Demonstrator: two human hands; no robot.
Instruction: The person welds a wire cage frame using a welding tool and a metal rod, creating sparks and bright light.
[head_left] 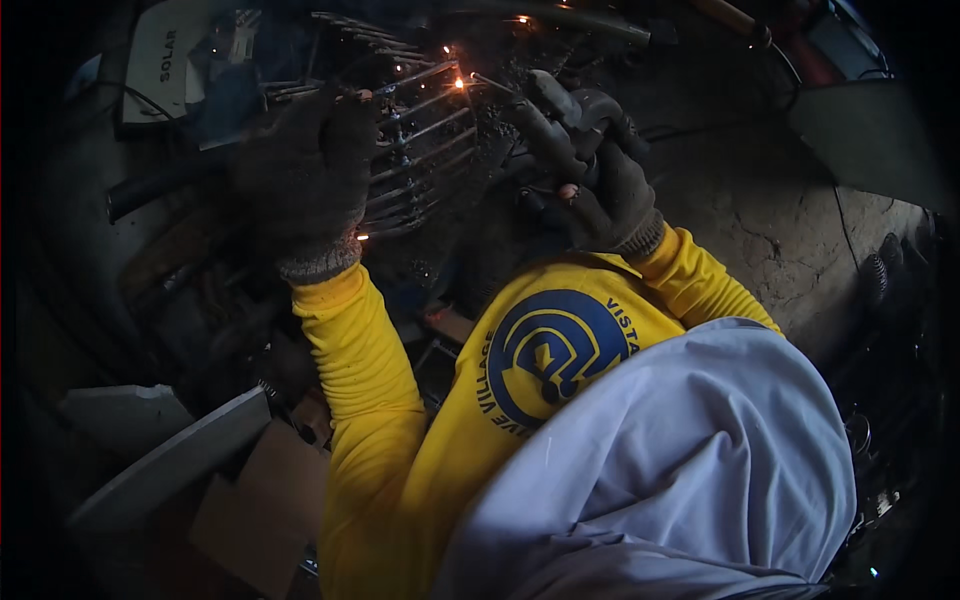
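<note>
In a dark glove, my right hand (610,195) is closed around a welding electrode holder (545,130). The thin electrode (492,82) reaches left from it toward a bright spark (459,84) at a metal grate (415,160) of several parallel rods. My left hand (315,170), also gloved, lies over the grate's left side. A bare fingertip pokes out of this glove at the end of a metal rod (420,76), which runs to the spark. The left fingers look closed on that rod, though the dark glove hides most of the grip.
Loose rods (370,35) lie beyond the grate, near a white panel (158,60). A dark tube (165,185) juts out left of my left hand. Pale boards (180,460) and brown cardboard (265,505) lie lower left. A cable (845,225) crosses the concrete floor (770,220) at right.
</note>
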